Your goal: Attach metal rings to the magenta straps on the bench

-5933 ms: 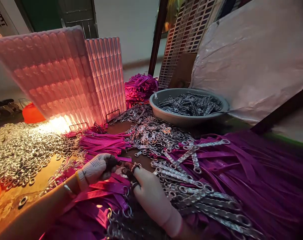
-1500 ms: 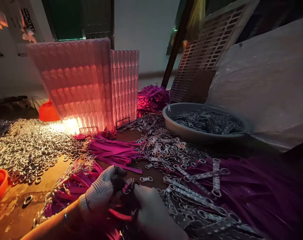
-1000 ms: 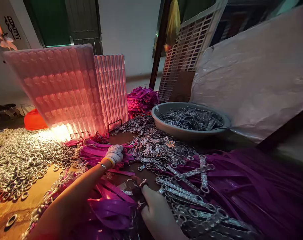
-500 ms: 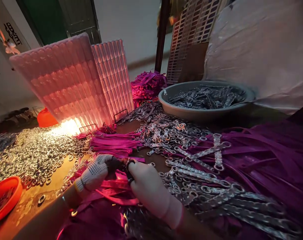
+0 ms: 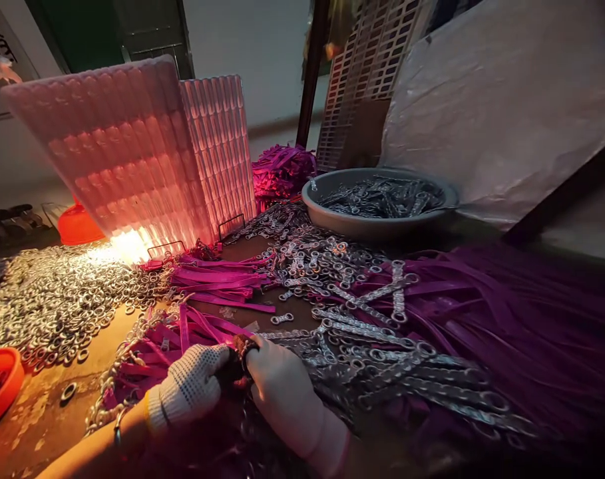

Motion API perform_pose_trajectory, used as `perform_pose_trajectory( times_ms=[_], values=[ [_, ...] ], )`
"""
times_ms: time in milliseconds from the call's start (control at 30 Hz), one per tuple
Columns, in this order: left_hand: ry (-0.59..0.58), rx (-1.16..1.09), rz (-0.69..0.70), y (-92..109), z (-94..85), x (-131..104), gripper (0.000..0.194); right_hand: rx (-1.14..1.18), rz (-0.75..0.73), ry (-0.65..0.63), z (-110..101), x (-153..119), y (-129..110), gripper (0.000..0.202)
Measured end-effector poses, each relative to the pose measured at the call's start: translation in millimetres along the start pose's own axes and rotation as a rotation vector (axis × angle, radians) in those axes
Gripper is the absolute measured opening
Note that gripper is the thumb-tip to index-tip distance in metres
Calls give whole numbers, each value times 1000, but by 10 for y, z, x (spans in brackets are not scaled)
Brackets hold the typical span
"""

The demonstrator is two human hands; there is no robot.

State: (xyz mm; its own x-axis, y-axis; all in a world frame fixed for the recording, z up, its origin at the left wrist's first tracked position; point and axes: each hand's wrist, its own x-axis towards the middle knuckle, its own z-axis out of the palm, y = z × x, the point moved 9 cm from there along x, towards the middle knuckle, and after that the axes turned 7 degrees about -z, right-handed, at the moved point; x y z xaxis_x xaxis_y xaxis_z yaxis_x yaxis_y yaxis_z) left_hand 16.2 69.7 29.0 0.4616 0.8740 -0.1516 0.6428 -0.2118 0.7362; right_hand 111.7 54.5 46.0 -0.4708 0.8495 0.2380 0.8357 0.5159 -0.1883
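My left hand, in a white dotted glove with dark fingertips, is closed in a pinch. My right hand, in a plain pale glove, pinches at the same spot, the fingertips of both meeting. What they hold is dark and small, mostly covered by the fingers. Just beyond the left hand lie magenta straps, edged by a line of metal rings. Silvery linked metal strips with ring ends spread out to the right of my right hand. Another bundle of magenta straps lies farther back.
Left is a heap of metal rings, with an orange bowl in front. Ribbed translucent trays stand upright behind a bright glow. A grey basin of metal strips stands at the back; long magenta straps cover the right.
Both hands have come slightly nearer and lower, still together. The magenta straps beyond them show more now. The view has shifted a little to the right.
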Motion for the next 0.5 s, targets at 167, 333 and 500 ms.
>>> perform_pose_trajectory(
  times_ms=[167,333,500],
  values=[
    [76,-235,-73,-13,-156,-5,20,132,45,-206,-178,32,30,30],
    [194,-87,-21,49,-139,-120,15,109,66,-251,-160,28,74,22],
    [213,32,51,68,-74,-140,15,-14,-12,-261,-77,-6,-85,15]
  ],
)
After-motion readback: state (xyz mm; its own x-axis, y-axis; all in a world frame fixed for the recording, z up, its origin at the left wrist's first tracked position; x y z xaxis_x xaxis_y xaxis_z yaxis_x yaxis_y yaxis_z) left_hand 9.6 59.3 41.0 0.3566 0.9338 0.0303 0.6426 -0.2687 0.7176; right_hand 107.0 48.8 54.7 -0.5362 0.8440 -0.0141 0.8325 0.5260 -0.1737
